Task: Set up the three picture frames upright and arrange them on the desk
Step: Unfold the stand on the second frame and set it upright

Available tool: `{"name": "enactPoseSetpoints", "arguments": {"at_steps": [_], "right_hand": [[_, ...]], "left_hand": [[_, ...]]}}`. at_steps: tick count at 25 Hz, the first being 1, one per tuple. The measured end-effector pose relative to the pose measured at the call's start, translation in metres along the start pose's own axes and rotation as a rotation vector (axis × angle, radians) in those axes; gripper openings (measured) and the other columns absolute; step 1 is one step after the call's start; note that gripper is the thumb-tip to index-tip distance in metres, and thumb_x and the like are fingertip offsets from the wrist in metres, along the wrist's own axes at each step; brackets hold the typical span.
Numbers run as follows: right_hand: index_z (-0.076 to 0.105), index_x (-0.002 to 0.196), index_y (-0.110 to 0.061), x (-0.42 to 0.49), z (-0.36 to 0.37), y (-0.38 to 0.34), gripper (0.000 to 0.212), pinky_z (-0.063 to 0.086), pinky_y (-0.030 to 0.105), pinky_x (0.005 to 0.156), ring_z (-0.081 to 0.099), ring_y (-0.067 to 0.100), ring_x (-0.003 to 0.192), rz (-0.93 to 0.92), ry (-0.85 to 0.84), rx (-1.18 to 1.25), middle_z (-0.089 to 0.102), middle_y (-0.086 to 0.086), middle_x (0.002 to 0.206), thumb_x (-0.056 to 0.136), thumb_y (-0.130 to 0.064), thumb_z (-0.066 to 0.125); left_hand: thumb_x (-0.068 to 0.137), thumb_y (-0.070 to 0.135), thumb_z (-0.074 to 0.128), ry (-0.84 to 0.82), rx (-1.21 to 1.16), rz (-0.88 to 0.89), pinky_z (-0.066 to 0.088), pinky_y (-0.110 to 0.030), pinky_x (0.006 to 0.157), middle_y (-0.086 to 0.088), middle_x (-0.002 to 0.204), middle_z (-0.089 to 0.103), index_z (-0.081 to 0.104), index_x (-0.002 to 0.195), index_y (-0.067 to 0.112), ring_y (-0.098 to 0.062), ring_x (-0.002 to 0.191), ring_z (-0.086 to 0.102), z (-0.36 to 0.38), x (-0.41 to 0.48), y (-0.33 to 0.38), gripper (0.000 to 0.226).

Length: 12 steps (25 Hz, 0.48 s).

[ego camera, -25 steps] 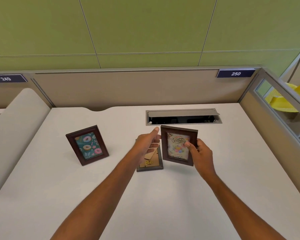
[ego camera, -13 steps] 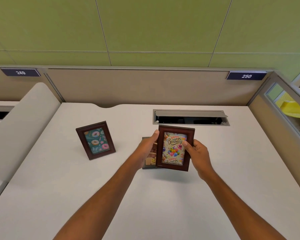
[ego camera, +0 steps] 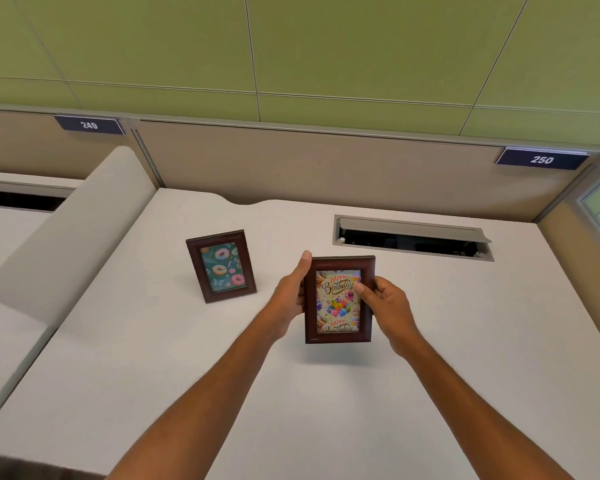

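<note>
— White desk [ego camera: 160, 358] fills the near view, two bare forearms reaching across it. What do the hands have?

— Both are closed on the birthday frame [ego camera: 339, 299], a dark wooden one with balloons and "Happy Birthday" on the card. The left hand [ego camera: 290, 299] grips its left edge, thumb up along the side; the right hand [ego camera: 387, 308] holds the right edge, thumb pressed on the front.

— Is it standing on the desk?

— Hard to say. It faces the camera, upright, with a shadow on the desk below its bottom edge; contact I cannot tell.

— And further back?

— To the left, well apart, the donut frame [ego camera: 221, 266] stands on the desk, leaning back. Behind, on the right, an open cable tray [ego camera: 413, 237] is set into the desk. Then the beige partition [ego camera: 309, 164], with number plates 249 [ego camera: 89, 125] and 250 [ego camera: 541, 159], and a green wall [ego camera: 326, 46] above.
</note>
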State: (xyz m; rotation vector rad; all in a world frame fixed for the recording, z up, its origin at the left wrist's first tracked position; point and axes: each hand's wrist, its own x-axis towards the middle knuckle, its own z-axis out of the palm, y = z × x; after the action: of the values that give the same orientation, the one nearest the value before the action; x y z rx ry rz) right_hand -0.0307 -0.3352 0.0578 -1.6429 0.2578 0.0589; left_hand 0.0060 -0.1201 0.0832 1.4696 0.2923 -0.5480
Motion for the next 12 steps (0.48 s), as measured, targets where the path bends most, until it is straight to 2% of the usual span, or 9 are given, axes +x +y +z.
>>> {"name": "enactPoseSetpoints", "arguments": {"at_steps": [3, 7, 10, 12], "right_hand": [[0.07, 0.119, -0.034, 0.007, 0.016, -0.003, 0.024, 0.062, 0.018, 0.068, 0.079, 0.004, 0.099, 0.015, -0.044, 0.002, 0.081, -0.022, 0.107, 0.097, -0.043, 0.069], [0.071, 0.122, -0.028, 0.019, 0.047, -0.006, 0.023, 0.065, 0.024, 0.073, 0.08, 0.01, 0.102, 0.044, -0.115, 0.016, 0.082, -0.014, 0.113, 0.1, -0.036, 0.07], [0.071, 0.127, -0.022, 0.025, 0.078, -0.007, 0.028, 0.065, 0.025, 0.075, 0.081, 0.013, 0.103, 0.048, -0.185, 0.021, 0.083, -0.01, 0.115, 0.102, -0.034, 0.07], [0.071, 0.128, -0.021, 0.027, 0.101, -0.007, 0.029, 0.066, 0.026, 0.076, 0.081, 0.014, 0.104, 0.044, -0.236, 0.014, 0.083, -0.009, 0.115, 0.102, -0.034, 0.071]], "left_hand": [[0.094, 0.088, 0.046, 0.045, -0.035, 0.04, 0.052, -0.053, 0.118, 0.006, 0.118, 0.084, 0.079, 0.112, 0.041, -0.021, 0.119, 0.076, -0.017, 0.0, -0.006, 0.06], [0.09, 0.089, 0.053, 0.116, -0.108, 0.084, 0.054, -0.049, 0.115, 0.009, 0.112, 0.086, 0.086, 0.099, 0.049, -0.012, 0.106, 0.082, -0.046, -0.003, -0.012, 0.052], [0.089, 0.084, 0.062, 0.213, -0.193, 0.107, 0.055, -0.052, 0.114, 0.006, 0.115, 0.086, 0.08, 0.117, 0.038, -0.014, 0.108, 0.082, -0.072, -0.009, -0.017, 0.057], [0.091, 0.08, 0.064, 0.263, -0.229, 0.143, 0.056, -0.054, 0.113, 0.006, 0.118, 0.085, 0.073, 0.127, 0.037, -0.014, 0.108, 0.082, -0.091, -0.016, -0.021, 0.057]]}}
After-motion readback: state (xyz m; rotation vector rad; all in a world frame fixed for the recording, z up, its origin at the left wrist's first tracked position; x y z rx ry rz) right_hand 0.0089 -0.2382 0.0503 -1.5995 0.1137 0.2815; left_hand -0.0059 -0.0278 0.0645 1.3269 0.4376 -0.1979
